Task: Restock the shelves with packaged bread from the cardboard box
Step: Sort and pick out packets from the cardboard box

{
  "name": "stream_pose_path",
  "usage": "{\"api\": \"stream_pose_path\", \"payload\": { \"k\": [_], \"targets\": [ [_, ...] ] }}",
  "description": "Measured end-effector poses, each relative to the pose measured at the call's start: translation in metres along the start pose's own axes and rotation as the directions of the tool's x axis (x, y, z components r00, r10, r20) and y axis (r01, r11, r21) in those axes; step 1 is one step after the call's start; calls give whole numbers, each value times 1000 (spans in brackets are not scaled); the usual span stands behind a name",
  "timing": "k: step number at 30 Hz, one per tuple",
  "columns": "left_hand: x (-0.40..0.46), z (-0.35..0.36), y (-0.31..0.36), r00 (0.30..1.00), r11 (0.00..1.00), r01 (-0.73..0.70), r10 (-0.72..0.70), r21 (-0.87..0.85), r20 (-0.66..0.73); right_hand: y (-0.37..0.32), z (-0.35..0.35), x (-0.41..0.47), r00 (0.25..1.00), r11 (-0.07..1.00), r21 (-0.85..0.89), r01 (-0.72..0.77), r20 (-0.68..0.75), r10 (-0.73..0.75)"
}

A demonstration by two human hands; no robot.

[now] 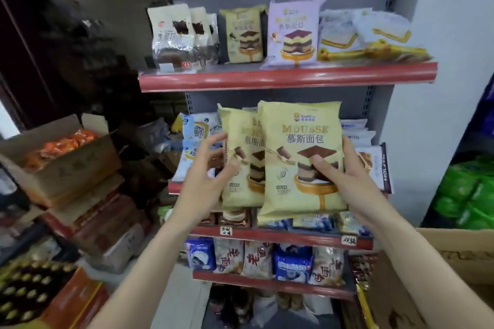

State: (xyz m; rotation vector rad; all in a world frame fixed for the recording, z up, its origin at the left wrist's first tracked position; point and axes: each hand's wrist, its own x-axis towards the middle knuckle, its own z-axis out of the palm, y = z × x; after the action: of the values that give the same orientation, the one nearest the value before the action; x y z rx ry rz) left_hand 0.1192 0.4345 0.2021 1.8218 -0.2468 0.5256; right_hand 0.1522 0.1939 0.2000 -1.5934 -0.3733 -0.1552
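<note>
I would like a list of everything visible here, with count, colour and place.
Mousse bread packets: two, pale yellow, held before the middle shelf.
Same yellow packet: one, top shelf.
Lilac mousse packet: one, top shelf.
Brown bread packs: about three, white-brown, top shelf left.
Shelf edges: several, red.
Open carton: one, brown, left, holding orange packs.
Cardboard box: one, brown, lower right.
Green packs: several, far right.
Left hand: grip on the rear packet.
Right hand: grip on the front packet.
</note>
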Motion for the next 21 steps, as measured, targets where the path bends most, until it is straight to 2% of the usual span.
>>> {"api": "stream_pose_path", "payload": {
  "k": [3, 6, 10, 16, 21],
  "targets": [
    [37, -39, 16, 986, 991, -135, 134, -12, -101, -25, 28, 32, 995, 996, 4, 92, -44, -92],
    [82, -59, 31, 943, 960, -281, 273, -12, -192, -51, 44, 70, 975, 982, -7, 190, -114, -190],
    [153, -62, 40, 891, 919, -392, 388, 31, -236, -81, 51, 128, 926, 952, -69, 298, -222, -306],
    [264, -37, 33, 901, 913, -387, 405, 131, -156, -120, 38, 216, 847, 913, -98, 396, -346, -404],
    [345, -16, 10, 956, 943, -261, 283, 204, -84, -131, 27, 261, 844, 902, -162, 401, -317, -432]
  ]
}}
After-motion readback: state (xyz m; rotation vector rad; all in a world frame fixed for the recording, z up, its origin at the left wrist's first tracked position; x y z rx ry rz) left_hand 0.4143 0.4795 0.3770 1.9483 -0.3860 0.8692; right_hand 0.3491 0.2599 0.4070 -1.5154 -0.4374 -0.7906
